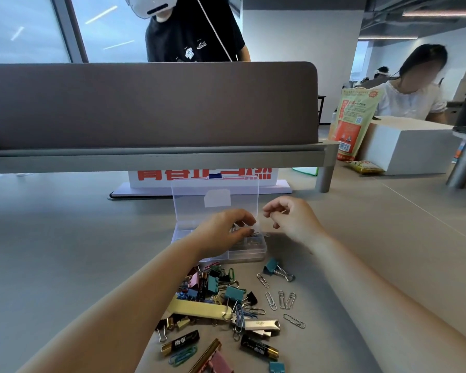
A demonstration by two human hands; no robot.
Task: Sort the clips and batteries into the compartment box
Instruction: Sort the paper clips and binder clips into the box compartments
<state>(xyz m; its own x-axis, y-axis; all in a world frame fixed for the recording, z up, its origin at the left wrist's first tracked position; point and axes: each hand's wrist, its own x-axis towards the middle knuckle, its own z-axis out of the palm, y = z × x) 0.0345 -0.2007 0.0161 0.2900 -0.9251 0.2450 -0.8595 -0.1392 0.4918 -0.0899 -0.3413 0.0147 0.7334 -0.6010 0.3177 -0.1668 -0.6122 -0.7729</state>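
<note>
The clear compartment box (254, 251) stands mid-table with its lid (215, 193) propped upright. My left hand (221, 232) hovers over the box's compartments, fingers curled down, pinching what looks like a small metal clip. My right hand (291, 220) is just right of the lid's edge with curled fingers; whether it holds anything is unclear. In front of the box lies a mixed pile of binder clips (234, 293). Near it lie loose paper clips (281, 300), a teal binder clip (271, 266) and two black-and-gold batteries (180, 343) (258, 347).
A yellow strip (197, 309) and a silver USB stick (261, 325) lie in the pile. A grey desk divider (151, 103) and a red-lettered sign (205, 179) stand behind the box. One person stands beyond the divider; another sits far right.
</note>
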